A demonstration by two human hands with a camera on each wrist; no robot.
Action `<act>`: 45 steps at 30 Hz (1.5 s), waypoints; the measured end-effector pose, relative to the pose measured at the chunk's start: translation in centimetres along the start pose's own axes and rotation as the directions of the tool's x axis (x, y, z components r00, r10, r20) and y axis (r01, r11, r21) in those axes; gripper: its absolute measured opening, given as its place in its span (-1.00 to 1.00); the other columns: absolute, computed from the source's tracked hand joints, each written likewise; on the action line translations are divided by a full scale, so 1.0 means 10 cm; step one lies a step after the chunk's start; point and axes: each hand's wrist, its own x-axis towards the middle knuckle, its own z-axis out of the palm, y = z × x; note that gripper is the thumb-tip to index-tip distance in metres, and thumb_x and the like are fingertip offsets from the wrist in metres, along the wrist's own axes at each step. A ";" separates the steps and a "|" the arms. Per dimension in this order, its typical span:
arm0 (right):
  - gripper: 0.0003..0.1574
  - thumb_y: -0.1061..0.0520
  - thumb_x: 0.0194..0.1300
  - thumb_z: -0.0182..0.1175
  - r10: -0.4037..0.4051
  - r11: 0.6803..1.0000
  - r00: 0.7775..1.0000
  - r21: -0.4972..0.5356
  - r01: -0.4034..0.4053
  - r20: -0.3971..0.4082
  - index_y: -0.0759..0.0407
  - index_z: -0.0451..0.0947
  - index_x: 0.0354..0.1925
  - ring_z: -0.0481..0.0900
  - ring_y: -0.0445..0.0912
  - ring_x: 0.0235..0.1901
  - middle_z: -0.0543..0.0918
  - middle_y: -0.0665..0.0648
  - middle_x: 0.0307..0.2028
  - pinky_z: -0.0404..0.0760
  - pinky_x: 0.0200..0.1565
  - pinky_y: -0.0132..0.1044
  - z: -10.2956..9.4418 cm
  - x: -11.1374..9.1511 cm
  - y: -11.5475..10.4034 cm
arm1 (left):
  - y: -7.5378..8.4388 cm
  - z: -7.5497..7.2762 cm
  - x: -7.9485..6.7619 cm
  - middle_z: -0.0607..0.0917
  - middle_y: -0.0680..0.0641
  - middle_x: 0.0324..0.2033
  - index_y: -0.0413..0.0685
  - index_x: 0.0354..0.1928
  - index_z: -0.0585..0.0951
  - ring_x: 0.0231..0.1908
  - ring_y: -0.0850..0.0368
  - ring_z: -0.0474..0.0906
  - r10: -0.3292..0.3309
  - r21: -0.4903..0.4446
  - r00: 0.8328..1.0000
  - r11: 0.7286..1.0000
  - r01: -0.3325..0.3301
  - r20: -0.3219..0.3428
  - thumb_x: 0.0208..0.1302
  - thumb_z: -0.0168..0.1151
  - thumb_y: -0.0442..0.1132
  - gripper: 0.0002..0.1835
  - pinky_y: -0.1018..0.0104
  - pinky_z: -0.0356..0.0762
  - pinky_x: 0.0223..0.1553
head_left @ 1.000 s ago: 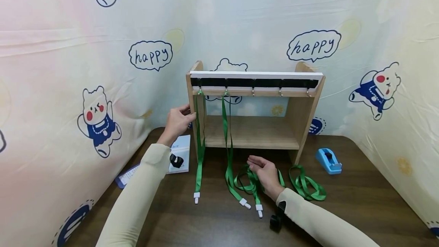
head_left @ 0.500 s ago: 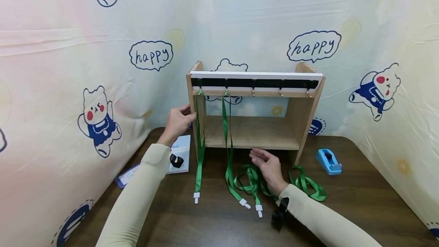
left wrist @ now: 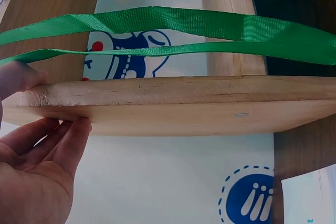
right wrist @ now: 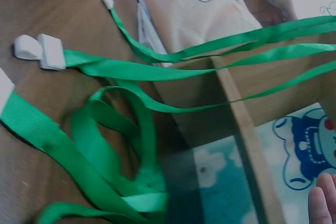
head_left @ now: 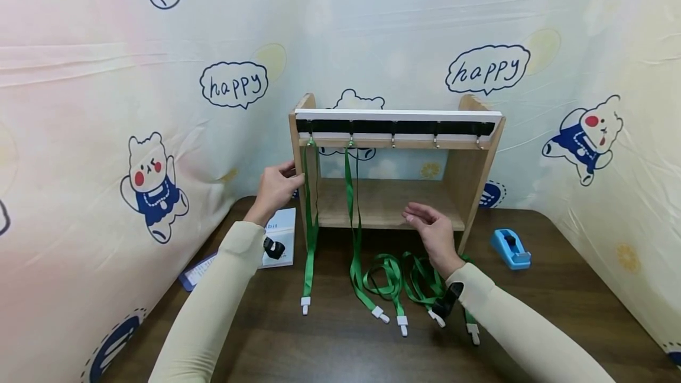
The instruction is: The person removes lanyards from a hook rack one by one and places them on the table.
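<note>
My left hand [head_left: 273,191] grips the left side panel of a wooden shelf [head_left: 391,197]; in the left wrist view, thumb and fingers press opposite faces of that panel [left wrist: 173,95]. Two green lanyards hang from the left hooks, one [head_left: 310,247] near my left hand, another [head_left: 349,194] beside it. My right hand [head_left: 435,235], fingers loosely extended, hovers before the shelf's lower board with nothing visible in it. Below lie a coiled lanyard [head_left: 392,273] and another [head_left: 417,282]; a third, with its white clip [head_left: 473,333], is partly hidden by the right forearm.
Along the shelf's black strip [head_left: 415,127], the hooks right of the hung lanyards are bare. A blue tape dispenser [head_left: 512,249] stands to the right. Left of the shelf lie a pale booklet [head_left: 282,235] and a blue-edged card [head_left: 198,272]. Printed cloth [head_left: 372,46] surrounds the table.
My right hand has risen from the coiled lanyards and moved right, toward the shelf's lower board, uncovering the coil beneath it. My left hand has stayed on the side panel.
</note>
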 end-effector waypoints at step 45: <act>-0.57 0.06 0.37 0.31 -0.228 0.956 0.970 -0.166 0.240 0.089 0.15 0.64 0.16 0.76 -0.18 0.01 0.73 0.22 0.12 0.66 0.07 -0.49 0.19 0.38 -1.10 | 0.02 0.00 0.00 0.60 -0.21 0.30 -0.04 0.45 0.42 0.29 -0.09 0.56 0.004 0.011 1.000 1.000 -0.004 -0.005 0.29 0.32 -0.08 -0.31 -0.02 0.60 0.24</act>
